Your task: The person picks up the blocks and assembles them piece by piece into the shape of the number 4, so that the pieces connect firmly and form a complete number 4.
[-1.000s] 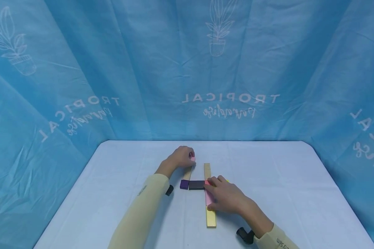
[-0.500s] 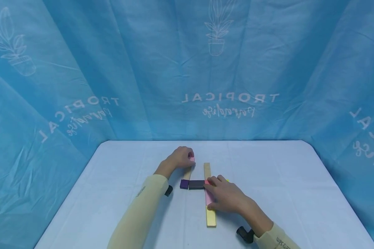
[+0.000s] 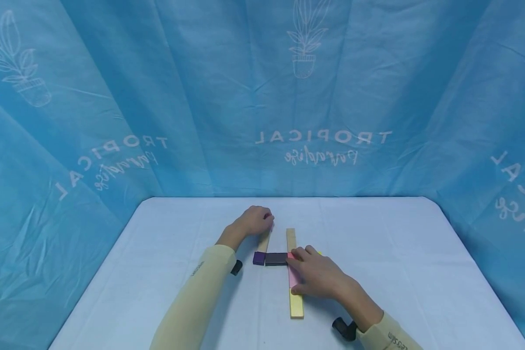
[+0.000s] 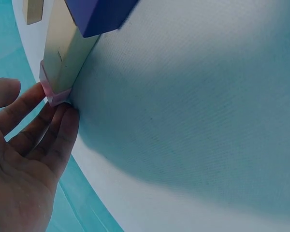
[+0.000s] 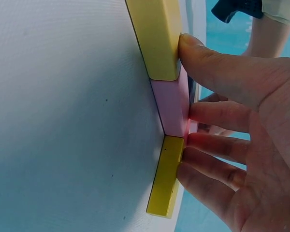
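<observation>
My left hand (image 3: 254,220) is at the far end of a slanting wooden block (image 3: 264,241). In the left wrist view its fingertips touch a small pink block (image 4: 54,94) against that end, the thumb standing apart. A purple block (image 3: 258,258) sits at the near end, beside a black block (image 3: 276,259). My right hand (image 3: 317,274) rests along the right-hand row, fingers spread. Its thumb touches a pale yellow block (image 5: 159,38), and its fingers lie by a light pink block (image 5: 171,104) and a bright yellow block (image 5: 165,179). A red block (image 3: 290,255) is partly hidden.
A second wooden block (image 3: 291,238) extends from the red block toward the back. The white-covered table (image 3: 179,228) ends at a blue curtain (image 3: 227,165) behind. A black wrist device (image 3: 344,330) sits by the right wrist.
The pink block, seen between the left fingers earlier in the head view, is now hidden there as those fingers shifted slightly over it. The right hand stays put.
</observation>
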`<move>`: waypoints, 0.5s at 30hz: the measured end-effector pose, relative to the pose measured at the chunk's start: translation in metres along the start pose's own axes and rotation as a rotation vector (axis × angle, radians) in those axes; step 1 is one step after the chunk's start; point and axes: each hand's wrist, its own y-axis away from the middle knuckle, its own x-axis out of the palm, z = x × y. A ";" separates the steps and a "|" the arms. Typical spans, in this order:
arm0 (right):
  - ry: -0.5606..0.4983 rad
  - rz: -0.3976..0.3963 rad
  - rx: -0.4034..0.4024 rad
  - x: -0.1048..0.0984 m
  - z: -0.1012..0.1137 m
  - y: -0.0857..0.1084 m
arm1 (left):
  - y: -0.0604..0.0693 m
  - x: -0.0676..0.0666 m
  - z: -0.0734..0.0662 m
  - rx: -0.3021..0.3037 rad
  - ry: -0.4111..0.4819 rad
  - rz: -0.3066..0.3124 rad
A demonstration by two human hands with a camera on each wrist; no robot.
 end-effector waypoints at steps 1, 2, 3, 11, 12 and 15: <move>0.000 0.000 0.000 0.000 0.000 0.000 | 0.000 0.000 0.000 0.004 0.001 -0.001; -0.001 -0.001 0.001 0.000 0.000 0.000 | -0.001 0.000 0.000 0.009 0.003 -0.001; -0.001 -0.001 0.001 0.000 0.000 0.000 | -0.001 0.000 0.000 0.012 0.009 -0.002; -0.013 0.002 0.004 -0.001 0.000 0.001 | -0.004 0.000 -0.001 0.009 -0.015 0.024; -0.013 0.002 0.003 -0.001 0.000 0.001 | -0.004 0.000 -0.001 0.002 -0.019 0.029; -0.015 -0.003 0.002 -0.001 0.001 0.000 | -0.005 0.000 -0.002 -0.014 -0.039 0.041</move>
